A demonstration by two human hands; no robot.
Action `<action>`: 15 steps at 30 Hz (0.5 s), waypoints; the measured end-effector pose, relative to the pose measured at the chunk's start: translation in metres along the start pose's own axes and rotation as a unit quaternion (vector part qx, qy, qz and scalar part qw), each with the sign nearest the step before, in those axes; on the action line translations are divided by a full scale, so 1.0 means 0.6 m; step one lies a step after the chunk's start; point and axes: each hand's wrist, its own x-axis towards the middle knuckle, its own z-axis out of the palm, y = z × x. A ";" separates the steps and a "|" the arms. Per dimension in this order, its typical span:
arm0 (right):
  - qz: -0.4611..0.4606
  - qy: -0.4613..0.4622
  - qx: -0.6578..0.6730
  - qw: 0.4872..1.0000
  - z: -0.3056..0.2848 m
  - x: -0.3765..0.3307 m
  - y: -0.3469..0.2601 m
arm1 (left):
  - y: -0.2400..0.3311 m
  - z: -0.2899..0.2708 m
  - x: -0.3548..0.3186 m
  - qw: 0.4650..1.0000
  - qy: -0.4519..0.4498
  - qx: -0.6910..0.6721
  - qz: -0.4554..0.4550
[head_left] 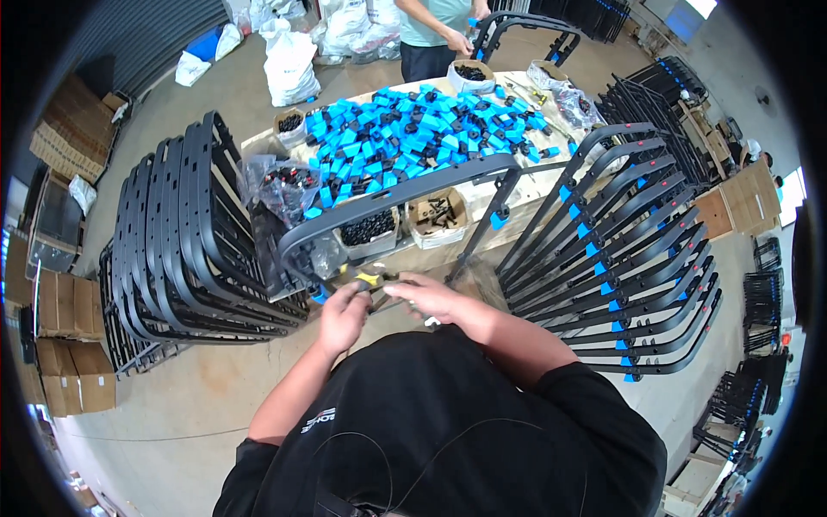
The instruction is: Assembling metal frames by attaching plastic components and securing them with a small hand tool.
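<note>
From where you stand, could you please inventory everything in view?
Table: one, pale, centre
Curved frame: one, grey, near table
Unclear item: one, yellow, near centre
Pieces: many, blue and black, heaped on table
Boxes: several, pale, on table
Left frames: several, black, left
Right frames: many, black and blue, right
Sacks: several, white, beyond table
Cartons: several, brown, both sides
Co-worker: one, pale green top, beyond table
Left hand: one, bare, centre
Right hand: one, bare, beside left
</note>
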 end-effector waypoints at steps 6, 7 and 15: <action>-0.067 0.097 0.194 0.974 -0.130 0.011 0.002 | 0.105 0.203 0.066 0.957 -0.103 0.238 0.128; -0.065 0.113 0.185 0.974 -0.156 -0.016 -0.018 | 0.092 0.223 0.074 0.957 -0.101 0.243 0.122; -0.232 0.058 -0.026 0.971 -0.364 -0.076 0.000 | 0.039 0.404 0.232 0.993 -0.091 -0.070 -0.008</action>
